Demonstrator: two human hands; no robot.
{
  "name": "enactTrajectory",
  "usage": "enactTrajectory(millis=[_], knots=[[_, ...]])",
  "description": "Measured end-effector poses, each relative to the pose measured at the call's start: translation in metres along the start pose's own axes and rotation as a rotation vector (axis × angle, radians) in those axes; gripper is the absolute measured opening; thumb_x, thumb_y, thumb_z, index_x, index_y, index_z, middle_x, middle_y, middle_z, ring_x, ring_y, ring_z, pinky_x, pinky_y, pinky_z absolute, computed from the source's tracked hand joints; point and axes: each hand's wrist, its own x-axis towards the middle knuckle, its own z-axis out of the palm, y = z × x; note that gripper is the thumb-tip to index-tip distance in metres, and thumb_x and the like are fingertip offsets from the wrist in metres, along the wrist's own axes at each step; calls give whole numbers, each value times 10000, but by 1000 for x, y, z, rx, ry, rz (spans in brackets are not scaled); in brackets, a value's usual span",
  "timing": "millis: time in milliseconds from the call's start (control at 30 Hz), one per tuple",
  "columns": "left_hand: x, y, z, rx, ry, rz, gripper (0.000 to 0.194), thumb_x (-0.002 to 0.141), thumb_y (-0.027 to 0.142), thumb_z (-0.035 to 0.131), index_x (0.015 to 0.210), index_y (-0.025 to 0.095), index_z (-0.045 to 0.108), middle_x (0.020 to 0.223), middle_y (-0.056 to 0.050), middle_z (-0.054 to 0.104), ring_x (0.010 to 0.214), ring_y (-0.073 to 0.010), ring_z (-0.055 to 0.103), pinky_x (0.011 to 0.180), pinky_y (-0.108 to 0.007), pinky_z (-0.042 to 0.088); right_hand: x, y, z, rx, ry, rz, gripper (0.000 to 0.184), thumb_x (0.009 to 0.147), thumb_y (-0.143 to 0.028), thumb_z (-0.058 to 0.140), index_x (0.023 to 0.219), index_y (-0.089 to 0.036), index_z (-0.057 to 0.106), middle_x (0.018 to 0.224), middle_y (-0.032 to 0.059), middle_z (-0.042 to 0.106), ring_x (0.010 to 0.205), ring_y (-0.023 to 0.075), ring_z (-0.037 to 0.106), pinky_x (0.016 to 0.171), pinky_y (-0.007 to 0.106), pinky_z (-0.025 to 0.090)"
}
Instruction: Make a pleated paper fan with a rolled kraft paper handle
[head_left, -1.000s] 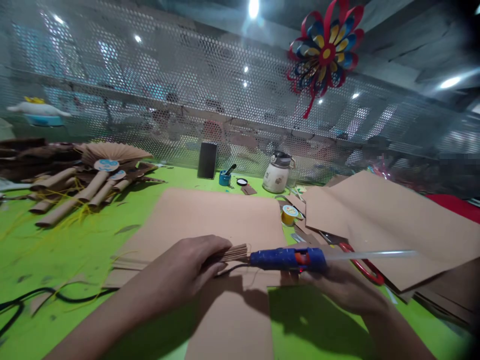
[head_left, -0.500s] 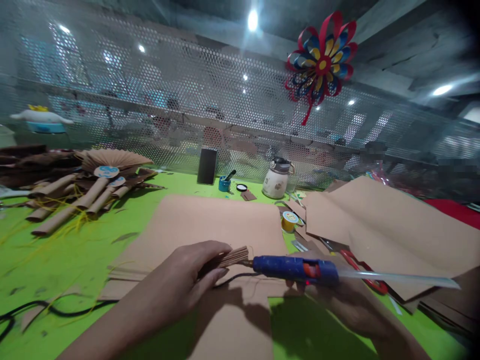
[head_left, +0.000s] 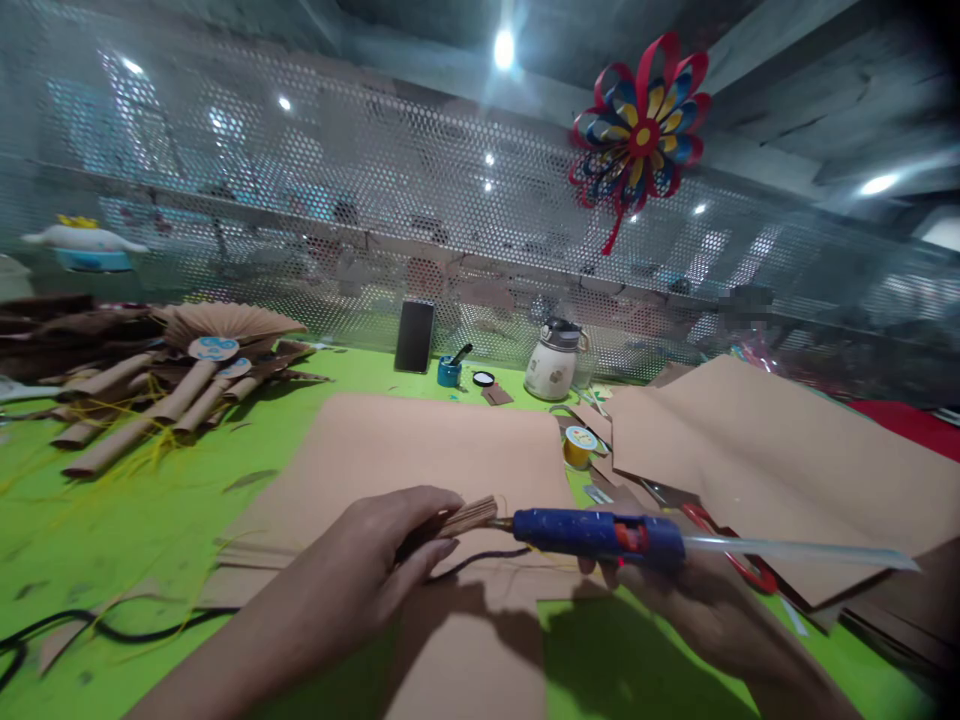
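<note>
Pinched in my left hand [head_left: 390, 550] is a small bundle of pleated brown paper [head_left: 471, 517], its folded edges facing right. My right hand [head_left: 675, 600] is closed around a blue hot glue gun [head_left: 600, 535], held level with its nozzle pointing left at the end of the pleats. A long clear glue stick [head_left: 802, 550] juts from the gun's back, and a small red light glows beneath it. Whether the nozzle touches the paper I cannot tell. Under both hands lie sheets of brown kraft paper [head_left: 442, 440] on the green table [head_left: 300, 680].
Paper fans with rolled handles [head_left: 214, 348] are piled at the left. A black cord [head_left: 135, 622] crosses the front left. Behind stand a phone [head_left: 415, 337], a blue jar [head_left: 448, 371] and a white bottle [head_left: 553, 365]. Red-handled scissors [head_left: 731, 555] and more brown paper [head_left: 765, 450] lie right.
The glue gun has shifted slightly to the right, so more of its nozzle shows beside the pleats. My left hand keeps its grip, nearly still.
</note>
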Motion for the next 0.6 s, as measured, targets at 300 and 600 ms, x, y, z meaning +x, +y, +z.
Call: enactTrajectory(millis=[300,600], knots=[[1,2,0,-10,-9,0,216,983,357,449,1058,237,611,909,-6,667,785,-155,605,690,-245,426,0,-3,-1,-57,4,5,234,930,-412,584,954,-199,677,916,82,688,791,199,664,663,281,592],[1,2,1,-19,-12,2,200,975,335,448,988,221,612,847,-6,653,738,-152,592,657,-233,408,-6,8,2,-174,8,-25,230,953,-345,569,1119,-202,638,966,84,720,854,208,691,748,285,572]])
